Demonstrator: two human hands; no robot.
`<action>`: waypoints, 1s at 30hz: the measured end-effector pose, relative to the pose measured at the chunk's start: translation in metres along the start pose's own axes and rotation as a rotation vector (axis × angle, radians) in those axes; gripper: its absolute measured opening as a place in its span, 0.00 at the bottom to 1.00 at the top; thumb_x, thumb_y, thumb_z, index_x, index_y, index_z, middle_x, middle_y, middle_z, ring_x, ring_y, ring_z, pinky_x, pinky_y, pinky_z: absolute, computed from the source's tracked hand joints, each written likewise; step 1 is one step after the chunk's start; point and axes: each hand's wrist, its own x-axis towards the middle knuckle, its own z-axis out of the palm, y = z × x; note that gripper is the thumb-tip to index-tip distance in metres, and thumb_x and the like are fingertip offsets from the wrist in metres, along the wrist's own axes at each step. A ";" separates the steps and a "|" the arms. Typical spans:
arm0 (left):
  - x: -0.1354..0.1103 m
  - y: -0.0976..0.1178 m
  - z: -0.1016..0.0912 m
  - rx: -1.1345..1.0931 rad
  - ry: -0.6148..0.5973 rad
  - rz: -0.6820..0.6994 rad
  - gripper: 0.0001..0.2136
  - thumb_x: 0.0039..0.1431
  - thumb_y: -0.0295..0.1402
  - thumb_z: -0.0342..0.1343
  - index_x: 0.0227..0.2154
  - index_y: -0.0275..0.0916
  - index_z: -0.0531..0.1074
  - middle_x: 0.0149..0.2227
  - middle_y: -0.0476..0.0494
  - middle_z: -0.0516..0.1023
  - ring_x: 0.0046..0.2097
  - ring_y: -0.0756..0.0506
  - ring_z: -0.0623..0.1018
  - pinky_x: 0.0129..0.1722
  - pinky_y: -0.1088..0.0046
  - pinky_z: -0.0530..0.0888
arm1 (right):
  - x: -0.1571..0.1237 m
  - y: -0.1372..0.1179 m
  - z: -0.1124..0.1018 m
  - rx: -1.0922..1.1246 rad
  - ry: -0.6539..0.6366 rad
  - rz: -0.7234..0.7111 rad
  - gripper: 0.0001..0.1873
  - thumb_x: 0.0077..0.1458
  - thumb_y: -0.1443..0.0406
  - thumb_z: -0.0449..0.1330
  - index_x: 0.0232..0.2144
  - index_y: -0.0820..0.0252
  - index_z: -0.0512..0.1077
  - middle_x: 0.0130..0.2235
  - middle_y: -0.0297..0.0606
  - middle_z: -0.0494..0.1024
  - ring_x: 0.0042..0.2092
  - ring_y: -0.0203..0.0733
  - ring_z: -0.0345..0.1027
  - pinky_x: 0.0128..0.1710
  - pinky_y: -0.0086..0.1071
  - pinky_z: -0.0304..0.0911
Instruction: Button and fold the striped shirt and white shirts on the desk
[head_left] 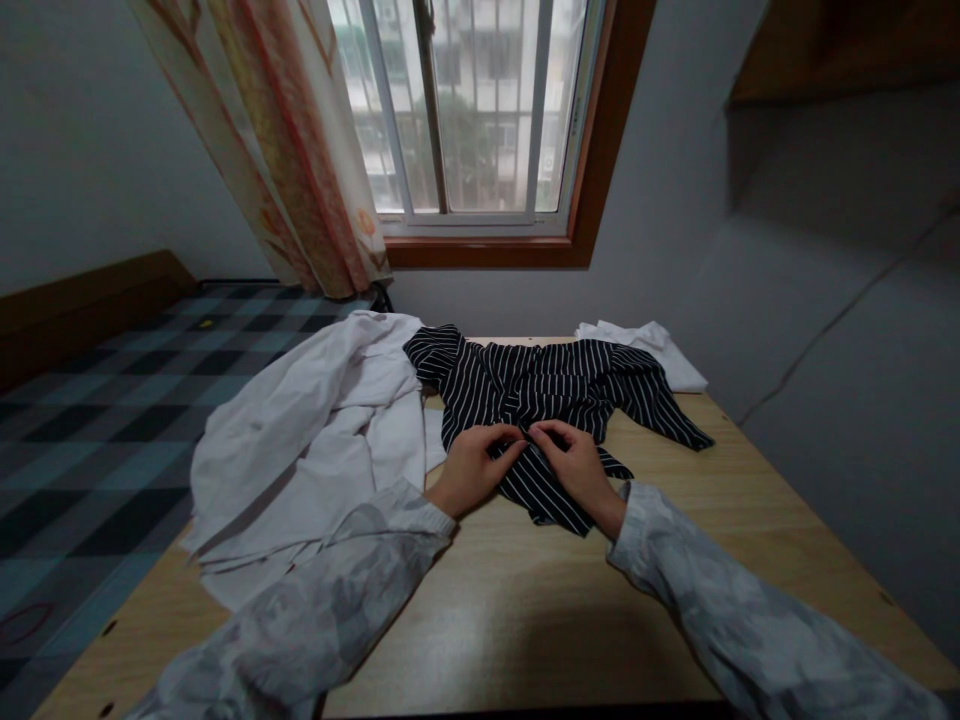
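A black shirt with thin white stripes [540, 385] lies crumpled on the wooden table [540, 610], its sleeves spread left and right. My left hand [474, 468] rests on its front hem with the fingers pinched closed on the fabric. My right hand [576, 468] is right beside it, fingers also pinched on the same striped cloth. The fingertips of both hands nearly meet at the shirt's middle. Both of my arms wear pale grey patterned sleeves.
A heap of white garments [315, 440] covers the table's left side and hangs over its edge. A folded white cloth [652, 350] lies at the back right. A bed with a checked cover [112, 420] stands at left. Window and curtain [300, 140] are behind.
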 end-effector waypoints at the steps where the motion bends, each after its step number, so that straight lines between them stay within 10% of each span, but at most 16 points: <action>1: 0.000 0.000 0.000 -0.006 0.001 -0.006 0.06 0.68 0.36 0.64 0.42 0.42 0.83 0.41 0.45 0.88 0.43 0.42 0.86 0.48 0.65 0.78 | 0.000 0.000 0.000 0.005 -0.002 -0.003 0.14 0.63 0.53 0.66 0.39 0.56 0.84 0.42 0.40 0.87 0.46 0.50 0.80 0.53 0.43 0.72; 22: 0.001 0.000 0.000 -0.024 0.062 -0.073 0.06 0.69 0.36 0.62 0.42 0.42 0.83 0.41 0.46 0.88 0.44 0.43 0.85 0.47 0.66 0.79 | 0.003 -0.011 -0.010 -0.033 -0.119 -0.137 0.12 0.66 0.60 0.62 0.44 0.52 0.85 0.47 0.41 0.85 0.51 0.47 0.79 0.57 0.43 0.71; 30: 0.002 -0.002 0.001 -0.031 0.034 -0.095 0.07 0.70 0.37 0.62 0.44 0.43 0.84 0.44 0.45 0.89 0.46 0.41 0.86 0.49 0.63 0.80 | 0.004 -0.007 -0.010 0.014 -0.123 0.033 0.12 0.62 0.56 0.67 0.44 0.53 0.87 0.46 0.41 0.88 0.50 0.50 0.82 0.57 0.49 0.74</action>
